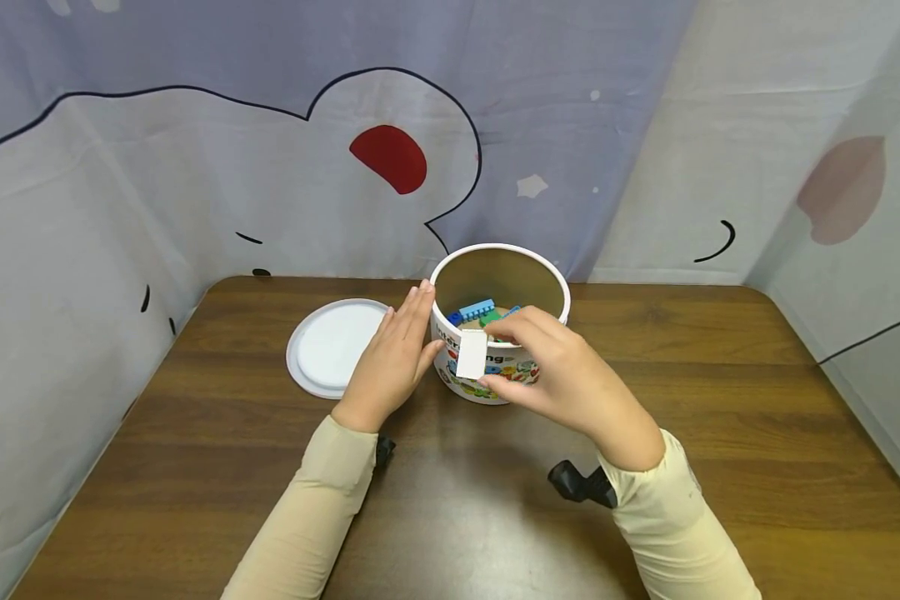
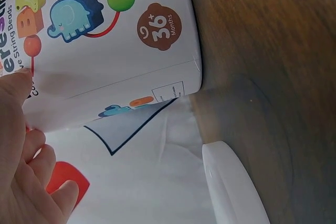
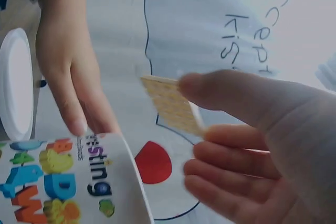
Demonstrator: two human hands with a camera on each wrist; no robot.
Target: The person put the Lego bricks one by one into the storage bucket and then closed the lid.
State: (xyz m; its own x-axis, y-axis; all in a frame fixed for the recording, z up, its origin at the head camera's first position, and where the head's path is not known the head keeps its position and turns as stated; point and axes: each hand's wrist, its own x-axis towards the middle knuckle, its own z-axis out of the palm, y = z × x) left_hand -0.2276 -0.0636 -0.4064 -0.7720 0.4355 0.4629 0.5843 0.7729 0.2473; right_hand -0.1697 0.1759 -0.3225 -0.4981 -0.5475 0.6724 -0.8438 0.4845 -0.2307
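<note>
A white bucket [image 1: 500,247] printed with colourful letters and animals stands on the table, its top uncovered. Blue building bricks [image 1: 477,310] and a green piece [image 1: 489,317] lie inside it. My left hand [image 1: 393,354] rests with straight fingers against the bucket's left side, fingertips right at the rim. Between thumb and fingertips, my right hand [image 1: 577,379] pinches a small flat rectangular piece [image 1: 472,354] in front of the bucket. That piece looks white in the head view; in the right wrist view its other face is yellowish and patterned.
A round white lid [image 1: 337,346] lies on the wooden table [image 1: 720,400] left of the bucket, partly behind my left hand. A printed cloth [image 1: 270,183] hangs behind the table's back edge. Black camera mounts [image 1: 581,483] sit at both wrists.
</note>
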